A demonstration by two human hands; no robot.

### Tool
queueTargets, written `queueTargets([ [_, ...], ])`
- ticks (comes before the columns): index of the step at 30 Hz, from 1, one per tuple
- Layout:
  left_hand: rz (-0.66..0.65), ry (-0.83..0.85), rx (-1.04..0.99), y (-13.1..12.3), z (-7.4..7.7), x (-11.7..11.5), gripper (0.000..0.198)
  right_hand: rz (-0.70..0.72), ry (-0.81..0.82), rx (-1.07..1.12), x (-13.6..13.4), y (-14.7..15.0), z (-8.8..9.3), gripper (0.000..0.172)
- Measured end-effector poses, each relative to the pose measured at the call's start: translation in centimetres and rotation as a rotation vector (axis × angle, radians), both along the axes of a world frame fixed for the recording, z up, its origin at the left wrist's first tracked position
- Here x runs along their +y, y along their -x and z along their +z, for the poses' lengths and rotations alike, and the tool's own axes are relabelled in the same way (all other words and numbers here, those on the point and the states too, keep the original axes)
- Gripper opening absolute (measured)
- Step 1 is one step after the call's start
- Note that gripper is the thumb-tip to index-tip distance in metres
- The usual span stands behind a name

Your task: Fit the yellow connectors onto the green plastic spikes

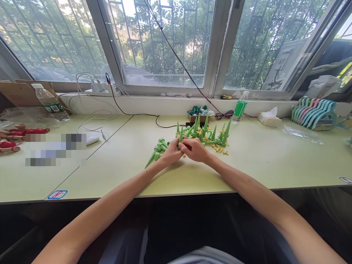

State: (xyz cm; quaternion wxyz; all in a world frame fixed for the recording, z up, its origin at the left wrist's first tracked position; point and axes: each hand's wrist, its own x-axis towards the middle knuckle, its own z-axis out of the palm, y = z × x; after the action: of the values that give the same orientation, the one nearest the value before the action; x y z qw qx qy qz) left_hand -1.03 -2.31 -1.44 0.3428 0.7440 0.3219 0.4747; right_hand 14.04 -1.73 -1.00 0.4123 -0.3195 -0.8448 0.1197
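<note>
My left hand (172,152) is closed around a green plastic watering spike (180,135), its pointed tip up. Against it, my right hand (195,149) has its fingers pinched together at the spike's lower part. Whatever small piece lies between those right fingers is hidden. Behind my hands stand several more green spikes (227,132), some upright with yellow valves fitted. Others, such as the green spike (150,160) left of my hands, lie on their sides. Loose small yellow valves (219,149) are scattered to the right of my right hand.
A green-labelled water bottle (240,107), a tissue pack (269,117) and pastel hangers (314,113) stand toward the back right. Another bottle (51,102), red wooden pieces (24,131) and a white cable (90,126) are at left. A black cable (137,114) runs behind the spikes.
</note>
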Motion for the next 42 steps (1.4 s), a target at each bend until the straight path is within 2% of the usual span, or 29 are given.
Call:
queueTargets([
  [8, 0.048, -0.093, 0.025, 0.06, -0.42, 0.6, 0.025, 0.003, -0.008, 0.07, 0.07, 0.18, -0.21, 0.037],
  [18, 0.07, -0.091, -0.008, -0.11, -0.33, 0.3, 0.013, 0.019, 0.023, 0.126, 0.25, 0.25, -0.48, 0.038],
  [35, 0.089, -0.049, -0.025, -0.25, -0.21, -0.11, 0.011, -0.016, 0.102, 0.141, 0.08, 0.44, -0.3, 0.037],
  [42, 0.115, -0.094, 0.016, -0.14, -0.29, -0.02, 0.011, 0.023, 0.142, 0.183, 0.0, 0.55, -0.36, 0.036],
])
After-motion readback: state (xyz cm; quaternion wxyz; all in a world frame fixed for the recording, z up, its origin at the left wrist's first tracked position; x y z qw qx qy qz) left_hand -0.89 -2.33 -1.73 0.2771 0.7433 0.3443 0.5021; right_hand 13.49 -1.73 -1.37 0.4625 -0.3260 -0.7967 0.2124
